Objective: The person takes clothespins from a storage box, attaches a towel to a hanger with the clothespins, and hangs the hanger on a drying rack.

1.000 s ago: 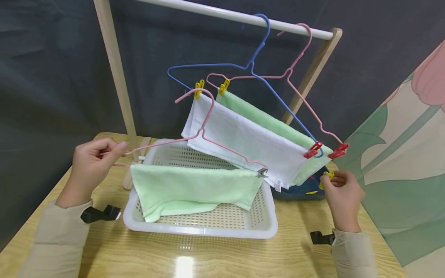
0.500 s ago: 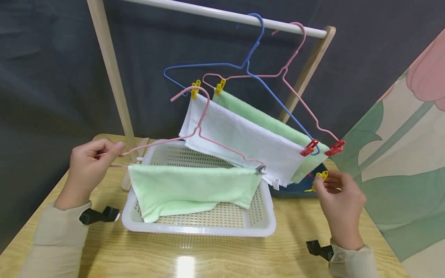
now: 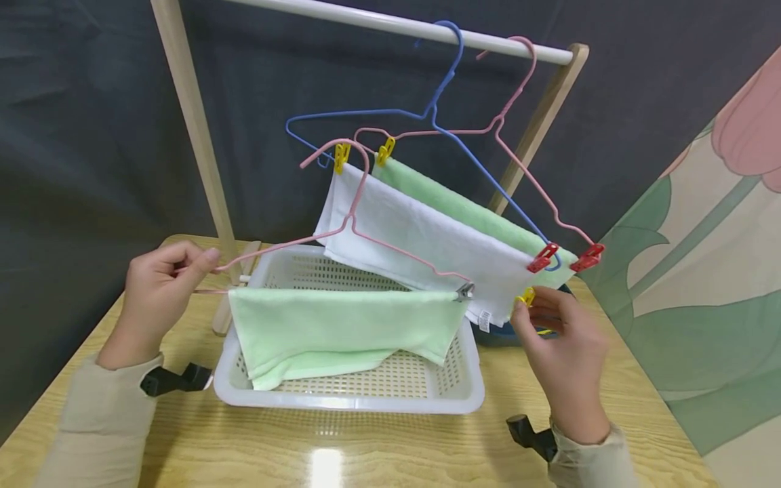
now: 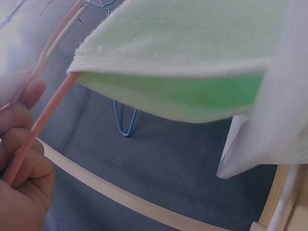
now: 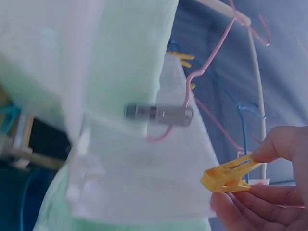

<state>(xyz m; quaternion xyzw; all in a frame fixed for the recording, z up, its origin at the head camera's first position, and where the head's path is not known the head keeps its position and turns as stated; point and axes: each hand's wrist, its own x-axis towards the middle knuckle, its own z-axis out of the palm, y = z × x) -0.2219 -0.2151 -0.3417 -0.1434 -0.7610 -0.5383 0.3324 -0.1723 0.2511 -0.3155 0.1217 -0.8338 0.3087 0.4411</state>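
Note:
My left hand [image 3: 161, 291] grips the left end of a pink clothes hanger [image 3: 283, 242], whose hook points up and to the left. A folded light-green towel [image 3: 348, 325] hangs over the hanger's lower bar. One grey clothespin [image 3: 465, 291] fastens the towel's right corner to the hanger; the left corner shows no pin in the left wrist view. Between thumb and fingers, my right hand [image 3: 567, 352] pinches a yellow clothespin [image 5: 231, 175]. It is apart from the green towel, right of the grey pin, in front of a white towel [image 3: 421, 224].
A white plastic basket [image 3: 348, 404] stands on the wooden table below the towel. Behind, a rack with a white rail [image 3: 378, 24] carries a blue hanger [image 3: 360, 112] and another pink hanger [image 3: 451, 133], each with a pinned towel. A dark blue bin [image 3: 502, 335] sits behind my right hand.
My right hand has moved left with the yellow clothespin, away from the bin and closer to the green towel. The held hanger's hook has risen slightly; my left hand has barely moved.

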